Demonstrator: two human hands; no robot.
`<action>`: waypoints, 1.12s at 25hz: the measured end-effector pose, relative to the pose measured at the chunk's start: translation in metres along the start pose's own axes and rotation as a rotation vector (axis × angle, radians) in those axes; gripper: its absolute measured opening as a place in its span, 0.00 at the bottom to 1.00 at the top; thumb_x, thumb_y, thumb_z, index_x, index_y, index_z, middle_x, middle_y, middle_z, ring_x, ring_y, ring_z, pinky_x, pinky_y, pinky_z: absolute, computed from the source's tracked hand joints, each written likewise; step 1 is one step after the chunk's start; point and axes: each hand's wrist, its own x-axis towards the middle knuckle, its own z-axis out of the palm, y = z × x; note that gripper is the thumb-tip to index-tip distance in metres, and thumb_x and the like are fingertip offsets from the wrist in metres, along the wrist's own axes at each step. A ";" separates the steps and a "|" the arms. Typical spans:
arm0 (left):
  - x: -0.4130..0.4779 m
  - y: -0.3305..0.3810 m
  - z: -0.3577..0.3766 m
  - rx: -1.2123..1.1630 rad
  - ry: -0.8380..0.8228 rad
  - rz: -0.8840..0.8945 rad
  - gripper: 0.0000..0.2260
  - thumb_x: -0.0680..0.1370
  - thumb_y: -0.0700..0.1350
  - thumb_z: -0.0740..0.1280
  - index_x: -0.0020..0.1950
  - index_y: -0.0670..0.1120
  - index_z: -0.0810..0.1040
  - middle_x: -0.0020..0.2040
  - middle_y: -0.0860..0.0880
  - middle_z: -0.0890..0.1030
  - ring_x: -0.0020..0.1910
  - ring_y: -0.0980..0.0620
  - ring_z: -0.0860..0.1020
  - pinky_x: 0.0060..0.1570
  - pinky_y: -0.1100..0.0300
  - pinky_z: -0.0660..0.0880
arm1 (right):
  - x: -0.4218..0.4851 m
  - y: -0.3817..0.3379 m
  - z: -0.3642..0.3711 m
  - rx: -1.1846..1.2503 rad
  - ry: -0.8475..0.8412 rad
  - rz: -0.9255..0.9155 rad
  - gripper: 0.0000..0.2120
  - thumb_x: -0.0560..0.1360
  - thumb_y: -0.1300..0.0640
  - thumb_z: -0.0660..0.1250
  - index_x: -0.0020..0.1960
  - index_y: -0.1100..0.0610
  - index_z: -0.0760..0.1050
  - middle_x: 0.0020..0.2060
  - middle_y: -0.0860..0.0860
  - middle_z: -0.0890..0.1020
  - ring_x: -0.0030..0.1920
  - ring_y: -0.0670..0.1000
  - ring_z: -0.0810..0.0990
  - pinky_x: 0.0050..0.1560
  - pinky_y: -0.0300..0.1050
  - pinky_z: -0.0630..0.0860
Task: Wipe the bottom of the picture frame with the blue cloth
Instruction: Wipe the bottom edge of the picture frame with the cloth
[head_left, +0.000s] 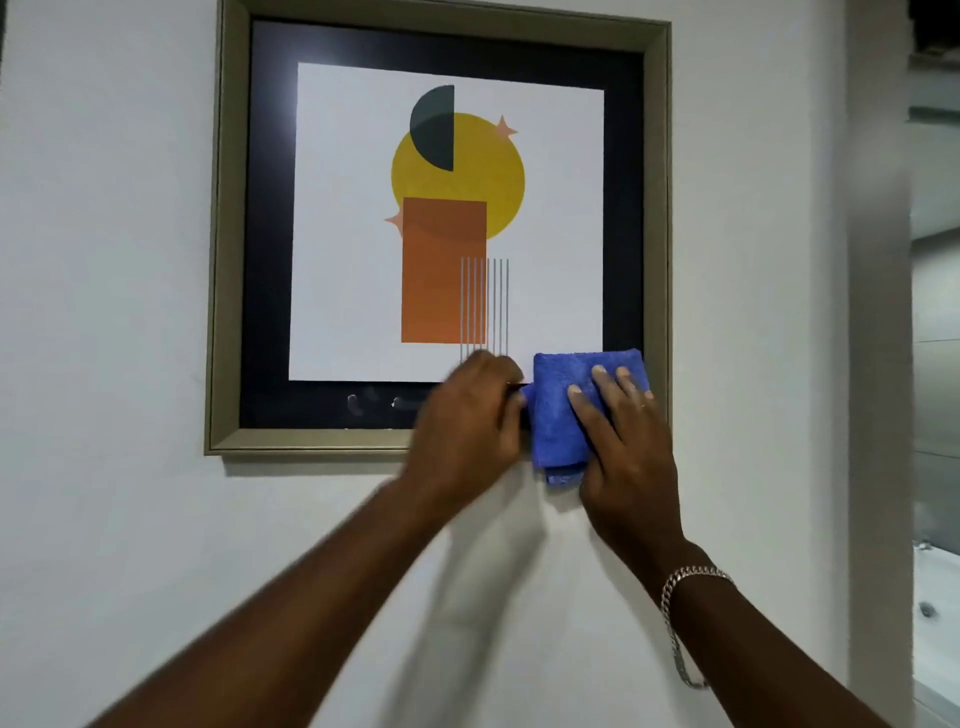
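Right hand flat, fingers spread, presses fluffy folded blue cloth (microfibre-like) on picture frame; left hand blurred.

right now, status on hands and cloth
Right hand flat on blue cloth, pressed at picture frame bottom right. Left hand beside cloth. Smudges left, nothing blocking.

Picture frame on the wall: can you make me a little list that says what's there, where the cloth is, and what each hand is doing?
picture frame: hangs on a white wall, gold-coloured border, dark mat, print of coloured shapes
blue cloth: folded, pressed on the frame's lower right corner, hanging a little below the edge
right hand: fingers spread flat on the cloth
left hand: blurred, beside the cloth at its left edge
smudges: pale marks on the bottom mat, left of the hands
bracelet: on the right wrist
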 end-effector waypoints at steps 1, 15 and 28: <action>0.011 -0.012 -0.015 0.106 0.022 0.104 0.04 0.74 0.35 0.66 0.48 0.39 0.78 0.46 0.40 0.80 0.45 0.40 0.79 0.45 0.48 0.77 | -0.009 -0.001 0.004 -0.006 0.001 0.007 0.19 0.80 0.58 0.57 0.70 0.59 0.71 0.72 0.61 0.70 0.75 0.62 0.64 0.72 0.68 0.64; 0.084 -0.112 -0.062 0.863 -0.272 0.602 0.31 0.81 0.59 0.45 0.80 0.45 0.48 0.81 0.42 0.51 0.80 0.43 0.49 0.78 0.42 0.50 | -0.013 -0.008 0.046 -0.198 0.211 0.146 0.24 0.78 0.37 0.57 0.69 0.48 0.71 0.72 0.55 0.72 0.75 0.60 0.64 0.72 0.65 0.56; 0.091 -0.120 -0.075 0.844 -0.295 0.756 0.32 0.80 0.61 0.44 0.80 0.44 0.47 0.81 0.42 0.51 0.80 0.44 0.49 0.78 0.41 0.51 | -0.020 -0.007 0.035 -0.221 0.107 -0.075 0.25 0.80 0.37 0.52 0.69 0.50 0.71 0.69 0.53 0.75 0.69 0.56 0.72 0.64 0.58 0.63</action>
